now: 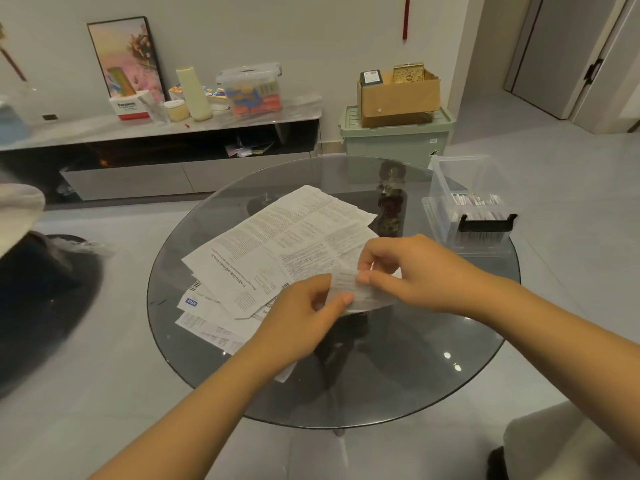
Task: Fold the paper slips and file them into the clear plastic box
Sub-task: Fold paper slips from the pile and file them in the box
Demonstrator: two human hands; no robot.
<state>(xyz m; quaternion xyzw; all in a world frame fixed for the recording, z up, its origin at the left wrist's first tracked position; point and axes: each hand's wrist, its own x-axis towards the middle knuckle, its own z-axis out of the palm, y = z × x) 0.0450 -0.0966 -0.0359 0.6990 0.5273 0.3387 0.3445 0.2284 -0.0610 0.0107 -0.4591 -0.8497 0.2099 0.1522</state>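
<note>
Item: small white printed paper slip (pixel 356 293), partly folded, held in the air above the middle of the round smoked-glass table (pixel 398 375), towards its near edge. Blur hides the crease, so how far the fold has gone cannot be told for sure.

Left hand (pixel 304 317): fingers curled, thumb pinching the slip's left end.

Right hand (pixel 408 271): thumb and forefinger pinching the slip's upper right edge, other fingers curled behind.

Step in hand, as judged: folding this slip. To do it well, bring the two ends edge to edge before pressing, keep both pinches near the corners so the thin paper does not twist, then run a thumb along the fold for a flat crease. A flat slip will likely stand better among those already filed.

Beneath and behind: loose pile of large white printed leaflets (pixel 287 244), spread open from the centre to the left edge of the table, with smaller white forms (pixel 207 317) showing below it. These look unfolded yet.

Destination: clear rectangular plastic box with a black clip handle (pixel 474 209), at the far right edge of the table, well apart from the hands, lid off or open, holding a row of folded white slips (pixel 476 200) standing on edge.
</note>
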